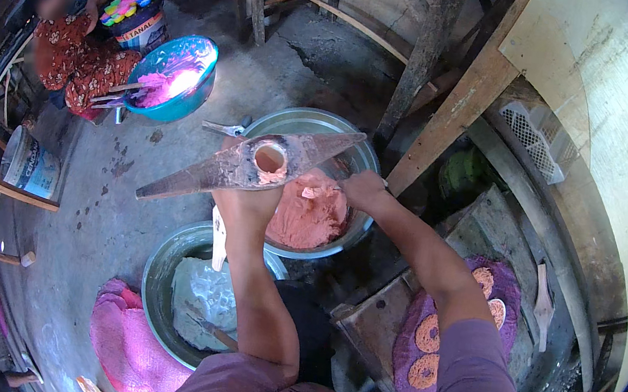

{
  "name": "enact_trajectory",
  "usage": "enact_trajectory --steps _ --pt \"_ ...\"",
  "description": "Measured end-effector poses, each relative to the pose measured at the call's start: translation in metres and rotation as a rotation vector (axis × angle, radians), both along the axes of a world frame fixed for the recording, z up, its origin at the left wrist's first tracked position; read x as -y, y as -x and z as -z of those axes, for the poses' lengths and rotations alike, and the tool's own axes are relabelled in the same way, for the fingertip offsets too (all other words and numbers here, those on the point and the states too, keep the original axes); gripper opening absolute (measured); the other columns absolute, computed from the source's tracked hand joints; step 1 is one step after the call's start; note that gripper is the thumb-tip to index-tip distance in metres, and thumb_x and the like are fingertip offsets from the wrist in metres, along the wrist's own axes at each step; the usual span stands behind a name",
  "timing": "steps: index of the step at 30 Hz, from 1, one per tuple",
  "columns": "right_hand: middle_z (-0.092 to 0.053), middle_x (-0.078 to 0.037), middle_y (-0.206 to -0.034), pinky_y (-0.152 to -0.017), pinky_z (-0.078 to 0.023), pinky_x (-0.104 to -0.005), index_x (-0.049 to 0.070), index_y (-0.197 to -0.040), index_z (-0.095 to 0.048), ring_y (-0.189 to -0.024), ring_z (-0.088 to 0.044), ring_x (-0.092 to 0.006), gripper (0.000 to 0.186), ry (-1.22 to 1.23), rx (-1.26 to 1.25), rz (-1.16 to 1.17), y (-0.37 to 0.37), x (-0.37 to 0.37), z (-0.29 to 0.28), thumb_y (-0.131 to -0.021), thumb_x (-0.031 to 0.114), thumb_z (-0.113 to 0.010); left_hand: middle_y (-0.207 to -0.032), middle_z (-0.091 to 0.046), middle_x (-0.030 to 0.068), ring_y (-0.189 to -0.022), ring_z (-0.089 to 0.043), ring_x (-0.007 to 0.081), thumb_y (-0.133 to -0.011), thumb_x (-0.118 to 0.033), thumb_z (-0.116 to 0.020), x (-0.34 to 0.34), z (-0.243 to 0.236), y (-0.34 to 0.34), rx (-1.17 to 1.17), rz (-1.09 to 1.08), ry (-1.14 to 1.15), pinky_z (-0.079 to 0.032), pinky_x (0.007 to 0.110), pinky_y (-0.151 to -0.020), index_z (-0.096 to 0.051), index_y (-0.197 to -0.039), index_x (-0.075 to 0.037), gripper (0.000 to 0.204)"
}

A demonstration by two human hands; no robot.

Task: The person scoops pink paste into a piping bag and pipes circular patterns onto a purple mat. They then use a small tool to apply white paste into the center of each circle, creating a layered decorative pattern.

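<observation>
My left hand [244, 201] holds up a long, flat, pointed wooden mould [199, 170] with a round hole [269, 158] near its middle, filled with orange dough. My right hand [362, 188] grips a small spatula-like tool at the mould's right end, over a metal basin [362, 159] that holds a mound of orange dough [309, 215]. The tool's tip is mostly hidden by the hand. Both hands hover above this basin.
A second metal basin [157, 271] with white material sits below left, next to a pink cloth [127, 345]. Round orange discs [428, 334] lie on a purple cloth at right. A seated person [72, 57] works by a blue bowl [176, 77]. Wooden posts [458, 104] stand behind.
</observation>
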State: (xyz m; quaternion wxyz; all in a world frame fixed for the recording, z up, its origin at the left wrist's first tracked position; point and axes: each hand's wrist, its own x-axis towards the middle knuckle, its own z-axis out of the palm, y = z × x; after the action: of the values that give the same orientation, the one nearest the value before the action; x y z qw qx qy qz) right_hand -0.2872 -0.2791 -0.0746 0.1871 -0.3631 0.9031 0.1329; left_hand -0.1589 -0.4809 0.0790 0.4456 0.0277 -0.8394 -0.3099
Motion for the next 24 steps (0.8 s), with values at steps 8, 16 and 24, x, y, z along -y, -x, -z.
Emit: enact_trajectory --steps 8,16,24 --pt "-0.068 -0.013 -0.106 -0.081 -0.052 -0.0437 0.016 -0.106 -0.068 -0.094 -0.067 -0.0297 0.028 0.026 0.120 -0.158 -0.017 0.017 0.040 -0.085 0.028 -0.054 -0.088 -0.062 0.0134 -0.083 -0.060 0.0353 -0.069 -0.019 -0.071 -0.007 0.002 0.004 0.118 -0.024 0.111 -0.048 0.044 -0.070 -0.065 -0.084 -0.007 0.020" --pt "-0.066 -0.013 -0.108 -0.083 -0.050 -0.0456 0.021 -0.121 -0.062 -0.098 -0.063 -0.0370 0.037 0.107 0.256 0.220 -0.089 -0.049 -0.114 -0.092 0.042 -0.050 -0.086 -0.062 0.0136 -0.081 -0.061 0.0354 -0.071 -0.023 -0.071 0.002 0.008 0.006 0.176 -0.121 0.192 -0.048 0.044 -0.068 -0.063 -0.085 -0.007 0.022" --pt "-0.064 -0.006 -0.083 -0.067 -0.048 -0.0306 0.006 -0.127 -0.057 -0.072 -0.056 -0.0136 0.037 0.802 0.451 0.657 -0.237 -0.202 -0.337 -0.097 0.028 -0.052 -0.080 -0.056 0.0104 -0.076 -0.057 0.0317 -0.065 -0.020 -0.070 -0.084 -0.036 -0.015 -0.082 0.323 0.244 -0.046 0.043 -0.065 -0.061 -0.079 -0.010 0.019"
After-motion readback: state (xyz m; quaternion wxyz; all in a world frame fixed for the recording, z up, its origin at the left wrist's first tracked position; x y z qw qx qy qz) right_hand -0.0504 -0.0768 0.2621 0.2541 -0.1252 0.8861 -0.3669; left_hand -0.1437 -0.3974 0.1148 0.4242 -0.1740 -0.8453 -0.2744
